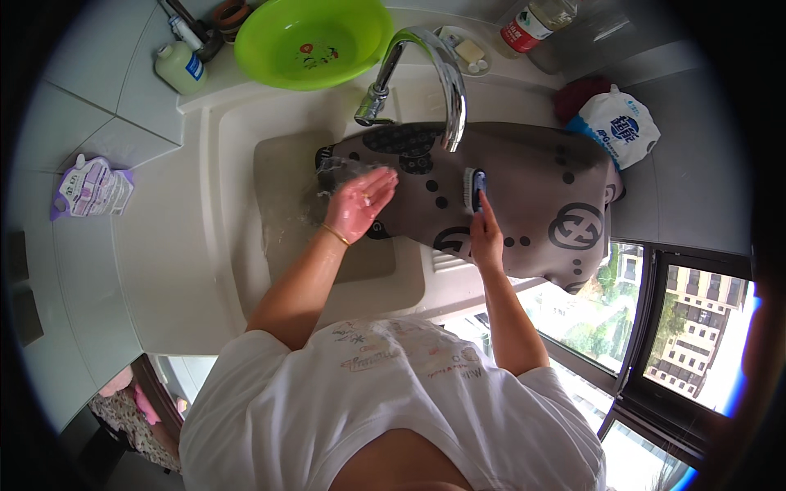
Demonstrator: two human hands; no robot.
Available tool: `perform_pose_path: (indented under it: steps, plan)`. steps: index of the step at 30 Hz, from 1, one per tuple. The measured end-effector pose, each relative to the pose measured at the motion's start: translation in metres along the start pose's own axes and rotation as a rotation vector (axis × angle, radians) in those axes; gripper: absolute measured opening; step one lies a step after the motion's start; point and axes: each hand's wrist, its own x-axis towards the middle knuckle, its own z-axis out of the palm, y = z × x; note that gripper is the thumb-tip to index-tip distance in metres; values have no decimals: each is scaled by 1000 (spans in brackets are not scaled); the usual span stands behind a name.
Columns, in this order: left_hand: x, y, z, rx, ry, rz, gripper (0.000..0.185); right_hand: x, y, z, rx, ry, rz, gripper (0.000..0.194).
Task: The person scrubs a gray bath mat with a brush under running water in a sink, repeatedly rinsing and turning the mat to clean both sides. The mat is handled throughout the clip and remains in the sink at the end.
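My left hand (pixel 362 205) is wet, palm up with the fingers extended, and holds nothing; water splashes beside it over the sink basin (pixel 331 258). A scrub brush (pixel 474 189) with white bristles and a dark handle is in my right hand (pixel 487 236). Its bristles face left, above a grey-brown patterned mat (pixel 522 178); whether they touch it I cannot tell. The mat lies across the basin's right part and the ribbed washboard surface (pixel 451 261), with its left end over the water. A chrome faucet (pixel 454 92) arches above the mat.
Behind the basin stand a green plastic basin (pixel 313 43), a pale bottle (pixel 180 67), a soap dish (pixel 470 52) and a clear bottle with a red label (pixel 534 27). A white-and-blue detergent bag (pixel 620 126) is at right, a purple-and-white pouch (pixel 92 187) at left. Windows (pixel 583 307) are at lower right.
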Motion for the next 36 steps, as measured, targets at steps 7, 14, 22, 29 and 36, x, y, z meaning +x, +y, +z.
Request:
perform_pose_path:
  steps: [7,14,22,29,36]
  plan:
    - [2,-89,87,2403,-242,246,87,102,-112,10,-744,-47,-88,41]
    - [14,-43,100,2068,-190,2,65,63,-115,16,-686,-376,-219,44]
    - [116,3,107,2536,-48,493,46,126,-106,-118,-857,22,-135,88]
    - [54,29,117,2142,-231,800,23,77,-103,-143,-616,72,-195,82]
    - [-14,29,123,2041,-258,870,38,46,-74,-153,-506,208,-454,72]
